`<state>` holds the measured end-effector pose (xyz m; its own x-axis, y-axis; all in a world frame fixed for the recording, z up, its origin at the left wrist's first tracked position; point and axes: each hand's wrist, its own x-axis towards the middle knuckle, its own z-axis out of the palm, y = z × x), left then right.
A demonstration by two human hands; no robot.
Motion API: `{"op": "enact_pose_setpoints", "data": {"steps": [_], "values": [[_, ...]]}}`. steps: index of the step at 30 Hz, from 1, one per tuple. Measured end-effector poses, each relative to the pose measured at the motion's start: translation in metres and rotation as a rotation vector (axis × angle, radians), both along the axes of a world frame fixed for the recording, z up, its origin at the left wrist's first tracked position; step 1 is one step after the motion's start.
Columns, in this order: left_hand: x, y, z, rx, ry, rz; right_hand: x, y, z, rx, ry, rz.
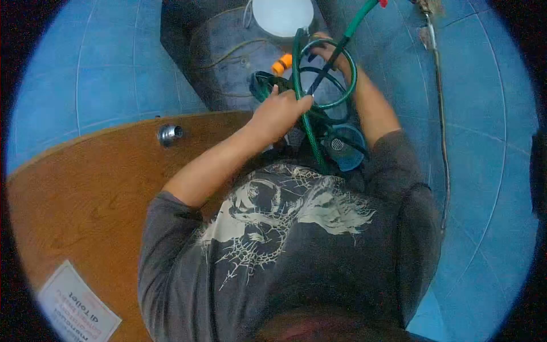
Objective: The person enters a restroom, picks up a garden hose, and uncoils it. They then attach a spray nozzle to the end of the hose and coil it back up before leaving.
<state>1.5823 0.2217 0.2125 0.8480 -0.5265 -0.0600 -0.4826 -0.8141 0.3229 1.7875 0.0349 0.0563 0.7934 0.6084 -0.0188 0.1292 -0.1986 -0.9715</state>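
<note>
A green hose (352,85) hangs in loose coils in front of my body. My left hand (282,113) is closed around a length of it, beside the middle of the coils. Farther forward and to the right, my right hand (330,52) is at the upper part of the coils, its fingers curled and partly hidden behind the hose. Between the coils and the floor, an orange connector (281,64) shows near my left hand. A transparent blue round part (345,147) of some device sits below the coils, close to my shirt.
A white round bowl or lid (283,16) is at the top. On the left stands a brown wooden door (85,188) with a metal knob (170,135) and a paper sign (80,305). A metal pipe (441,125) runs down the blue tiled wall (484,85) at right.
</note>
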Motion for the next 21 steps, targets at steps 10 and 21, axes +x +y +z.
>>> {"op": "enact_pose_setpoints", "data": {"steps": [10, 21], "values": [[0.008, 0.016, 0.02, -0.072, 0.111, 0.126, -0.078, -0.129, 0.007, -0.469, -0.153, -0.636], [0.033, 0.028, 0.0, -0.026, 0.067, 0.104, -0.192, -0.118, 0.111, -0.68, -0.049, -0.511]]}}
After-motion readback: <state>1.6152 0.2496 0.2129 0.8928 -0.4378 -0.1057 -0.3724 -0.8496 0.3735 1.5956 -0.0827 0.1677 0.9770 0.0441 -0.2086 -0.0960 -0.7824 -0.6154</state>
